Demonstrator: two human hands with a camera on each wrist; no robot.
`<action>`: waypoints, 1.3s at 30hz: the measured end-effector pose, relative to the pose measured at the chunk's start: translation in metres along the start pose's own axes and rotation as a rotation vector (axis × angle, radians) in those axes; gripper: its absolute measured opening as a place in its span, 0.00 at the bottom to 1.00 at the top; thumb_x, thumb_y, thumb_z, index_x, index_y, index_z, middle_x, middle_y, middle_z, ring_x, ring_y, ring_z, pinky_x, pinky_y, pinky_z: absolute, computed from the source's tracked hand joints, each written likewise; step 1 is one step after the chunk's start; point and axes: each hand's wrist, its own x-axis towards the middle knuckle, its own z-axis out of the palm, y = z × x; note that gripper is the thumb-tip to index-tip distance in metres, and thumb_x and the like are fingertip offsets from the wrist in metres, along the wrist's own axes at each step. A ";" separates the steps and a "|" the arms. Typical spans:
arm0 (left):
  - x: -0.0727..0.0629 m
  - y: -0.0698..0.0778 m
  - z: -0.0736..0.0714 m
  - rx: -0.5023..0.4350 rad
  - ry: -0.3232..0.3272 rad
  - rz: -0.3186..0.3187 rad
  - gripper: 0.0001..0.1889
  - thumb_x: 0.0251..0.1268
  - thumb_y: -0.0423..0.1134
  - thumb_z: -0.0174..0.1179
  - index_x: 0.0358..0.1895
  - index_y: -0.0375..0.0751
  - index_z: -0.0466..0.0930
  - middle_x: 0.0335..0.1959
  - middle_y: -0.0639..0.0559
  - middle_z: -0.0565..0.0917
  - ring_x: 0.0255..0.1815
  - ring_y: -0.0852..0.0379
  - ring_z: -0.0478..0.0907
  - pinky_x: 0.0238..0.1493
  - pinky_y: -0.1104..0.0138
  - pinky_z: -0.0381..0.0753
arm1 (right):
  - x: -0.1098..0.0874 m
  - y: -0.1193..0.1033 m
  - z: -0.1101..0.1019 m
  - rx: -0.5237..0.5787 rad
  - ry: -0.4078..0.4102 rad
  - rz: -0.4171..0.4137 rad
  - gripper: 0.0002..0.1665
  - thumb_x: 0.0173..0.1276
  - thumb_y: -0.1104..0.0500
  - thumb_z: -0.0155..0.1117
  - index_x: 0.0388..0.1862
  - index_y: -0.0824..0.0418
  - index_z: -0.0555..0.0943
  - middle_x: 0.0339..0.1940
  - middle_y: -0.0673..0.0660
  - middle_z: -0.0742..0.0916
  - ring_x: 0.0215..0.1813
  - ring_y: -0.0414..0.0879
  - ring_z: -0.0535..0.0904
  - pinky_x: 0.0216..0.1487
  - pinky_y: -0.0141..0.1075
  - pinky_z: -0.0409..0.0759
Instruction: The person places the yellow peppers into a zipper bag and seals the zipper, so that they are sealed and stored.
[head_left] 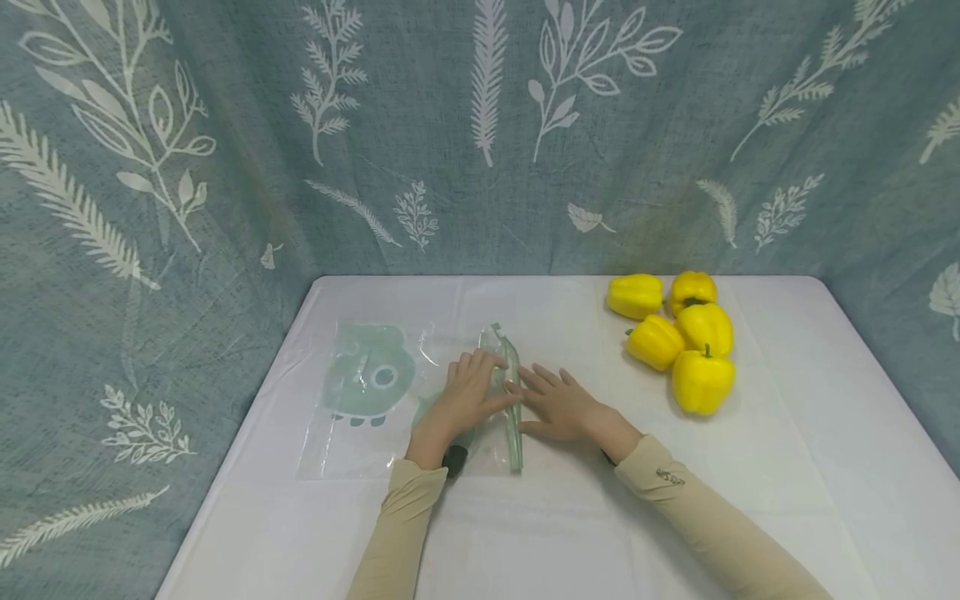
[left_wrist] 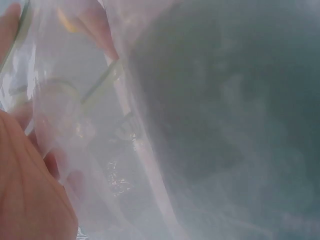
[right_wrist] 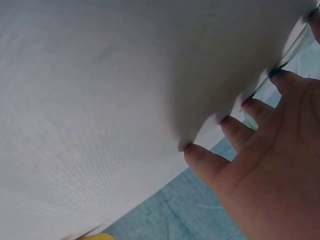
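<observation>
Curtain [head_left: 435,108]: leaf-patterned, behind and to the left of the surface [head_left: 622,533]. Not judged a hazard.

Surface: pale, with faint creases. The bag could slide on it if pushed sideways.

Plastic bag [head_left: 491,442]: clear, lying left of centre on the surface, with a green print [head_left: 363,387] at the left. Whether this is 1 bag or 2 overlapping cannot be confirmed. If 2, the layers could cling and drag together.

Peppers [head_left: 667,343]: 5, yellow, clustered at the far right of the surface, well apart from the bag. No hand touches them. Rounded sides could let 1 roll if the right arm knocks the group; likelihood judged low at this spacing.

Left hand [head_left: 468,396]: over the bag, fingers bent, near its right edge. Whether it pinches the plastic cannot be told. An uneven pull from it could crease or stretch the bag.

Right hand [head_left: 558,407]: released, grasping nothing, fingers spread, tips at the bag's right edge. Heavy pressure there could pin the edge while the left hand draws, causing a tear.

Green strip [head_left: 514,433]: along the bag's right edge, between the hands. Thin, slick plastic here could slip from the fingertips.
</observation>
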 end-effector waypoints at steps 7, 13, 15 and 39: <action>-0.001 0.000 0.000 0.010 0.003 -0.010 0.37 0.47 0.62 0.64 0.56 0.45 0.64 0.52 0.49 0.68 0.48 0.51 0.60 0.49 0.59 0.58 | 0.001 -0.001 0.001 -0.027 -0.008 0.013 0.40 0.68 0.34 0.44 0.74 0.46 0.51 0.76 0.54 0.52 0.75 0.55 0.44 0.69 0.57 0.46; -0.001 -0.001 0.000 0.016 0.001 0.000 0.35 0.50 0.61 0.63 0.57 0.45 0.65 0.51 0.50 0.67 0.46 0.53 0.59 0.47 0.60 0.58 | 0.002 -0.001 0.002 -0.029 -0.004 0.021 0.41 0.67 0.33 0.44 0.74 0.46 0.50 0.76 0.54 0.52 0.75 0.54 0.45 0.69 0.56 0.46; -0.001 -0.002 -0.001 0.011 0.002 0.012 0.34 0.52 0.60 0.62 0.57 0.45 0.65 0.51 0.50 0.67 0.45 0.52 0.59 0.46 0.60 0.57 | 0.001 -0.001 0.002 -0.031 -0.007 0.021 0.41 0.67 0.32 0.43 0.74 0.45 0.50 0.76 0.53 0.51 0.75 0.54 0.44 0.69 0.56 0.46; -0.004 0.002 -0.016 0.035 0.082 0.099 0.28 0.55 0.58 0.61 0.54 0.45 0.68 0.42 0.51 0.67 0.42 0.53 0.58 0.44 0.61 0.58 | 0.000 -0.001 0.003 0.008 0.002 -0.002 0.40 0.68 0.34 0.45 0.74 0.48 0.52 0.76 0.56 0.51 0.75 0.56 0.43 0.69 0.58 0.45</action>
